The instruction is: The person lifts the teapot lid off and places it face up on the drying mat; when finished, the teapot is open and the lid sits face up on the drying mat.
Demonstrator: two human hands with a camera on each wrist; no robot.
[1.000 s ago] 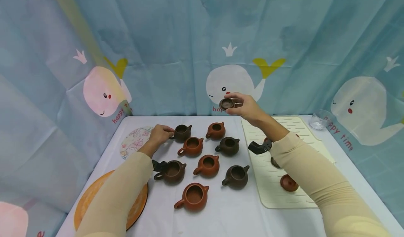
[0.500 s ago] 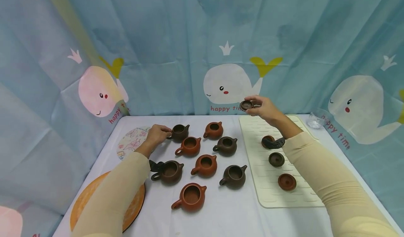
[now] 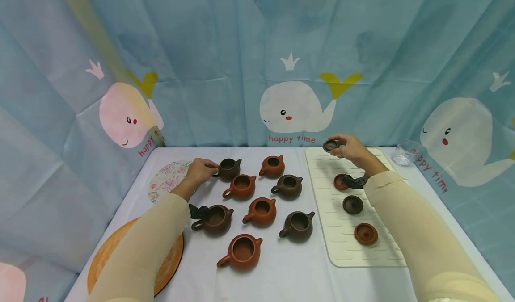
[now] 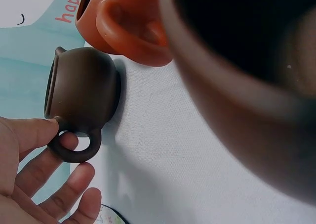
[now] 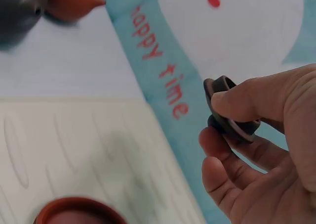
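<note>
At the back left, my left hand pinches the handle of a dark brown teapot between thumb and index finger; the pot stands lidless on the table. My right hand holds a dark teapot lid by its edge, its hollow underside turned upward, above the back edge of the cream mat. On that mat lie a red-brown lid, a dark lid and another red-brown lid. Several lidless teapots, such as a red-brown teapot and a dark teapot, stand mid-table.
A round orange board lies at the front left, partly under my left sleeve. Behind my left hand is a floral round mat. A clear cup stands at the back right. A whale-print curtain borders the table.
My right hand has moved right and down with the lid, from before the curtain to above the cream mat. The left hand stays on the teapot handle; the head view shifted slightly.
</note>
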